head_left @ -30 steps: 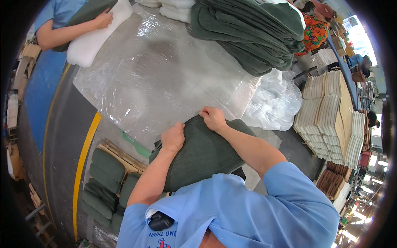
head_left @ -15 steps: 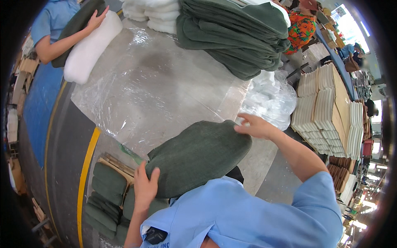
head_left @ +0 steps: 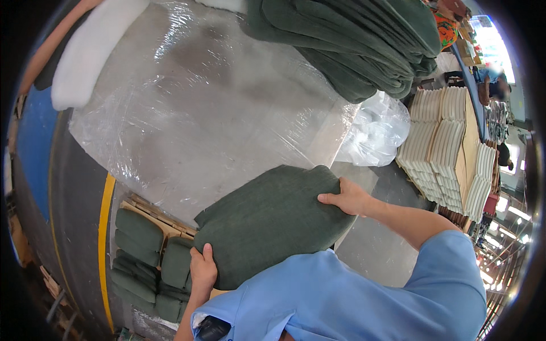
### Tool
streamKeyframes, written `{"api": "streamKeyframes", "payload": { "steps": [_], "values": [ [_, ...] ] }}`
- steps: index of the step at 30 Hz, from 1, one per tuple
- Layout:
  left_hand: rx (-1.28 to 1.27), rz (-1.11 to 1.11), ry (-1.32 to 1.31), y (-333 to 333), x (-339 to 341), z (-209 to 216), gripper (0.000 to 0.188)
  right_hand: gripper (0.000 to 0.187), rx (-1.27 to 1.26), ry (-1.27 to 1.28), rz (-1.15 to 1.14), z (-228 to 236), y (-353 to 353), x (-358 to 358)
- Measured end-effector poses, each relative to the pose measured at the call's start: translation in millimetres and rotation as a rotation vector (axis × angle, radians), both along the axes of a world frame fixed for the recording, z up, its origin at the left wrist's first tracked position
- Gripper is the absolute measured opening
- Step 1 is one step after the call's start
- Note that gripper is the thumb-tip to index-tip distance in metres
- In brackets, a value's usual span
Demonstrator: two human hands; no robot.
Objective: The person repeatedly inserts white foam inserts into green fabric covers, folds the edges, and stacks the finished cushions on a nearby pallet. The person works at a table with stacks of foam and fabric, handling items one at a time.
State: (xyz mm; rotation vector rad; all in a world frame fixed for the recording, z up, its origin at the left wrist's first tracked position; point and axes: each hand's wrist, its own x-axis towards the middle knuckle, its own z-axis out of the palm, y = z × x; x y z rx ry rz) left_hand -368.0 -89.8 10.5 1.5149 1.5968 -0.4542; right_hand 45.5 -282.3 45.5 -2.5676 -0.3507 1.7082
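Note:
A dark green fabric cushion [head_left: 273,221], rounded at its right end, lies across the front of me at the table's near edge. My left hand [head_left: 203,266] grips its left end, thumb on top and fingers hidden underneath. At the rounded right end, my right hand [head_left: 348,199] is closed on the edge with the thumb over the upper face. Behind the cushion spreads a table [head_left: 227,108] covered in clear plastic film. Several similar dark green pieces [head_left: 341,40] are piled at its far side.
Green cushions [head_left: 138,236] sit with wooden boards low on the left. A white pad [head_left: 94,51] lies at the far left corner, by another person's arm [head_left: 48,48]. Bagged clear plastic [head_left: 375,133] bulges at the table's right. Beyond stand stacked white-edged panels [head_left: 441,148].
My right hand has closed on the cushion's right end, where its fingers were raised before. My left hand has shifted slightly down and tightened on the left end. The view has moved closer.

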Motion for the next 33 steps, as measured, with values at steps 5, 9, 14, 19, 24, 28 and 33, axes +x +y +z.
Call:
{"api": "streamKeyframes", "payload": {
  "steps": [5,9,14,19,24,28,33],
  "values": [
    [-0.009,-0.069,0.059,25,8,-27,0.056,0.084,0.015,0.093,-0.05,-28,15,16],
    [-0.008,-0.115,0.017,40,7,-49,0.053,0.083,-0.018,0.045,0.023,-46,23,22],
    [0.037,-0.115,-0.04,42,15,-54,0.052,0.08,-0.02,-0.029,0.148,-50,37,22],
    [0.051,-0.084,-0.102,40,-2,-78,0.057,0.078,0.025,-0.079,0.233,-66,42,23],
    [0.021,0.133,-0.208,53,-7,-92,0.063,0.079,0.135,-0.045,0.116,-81,37,35],
    [0.033,0.197,-0.284,38,-23,-28,0.074,0.096,0.317,-0.002,-0.211,-46,-2,31],
    [-0.311,0.384,-0.317,-18,-9,101,0.093,0.121,0.238,0.268,-0.222,66,-28,-3]
  ]
}}
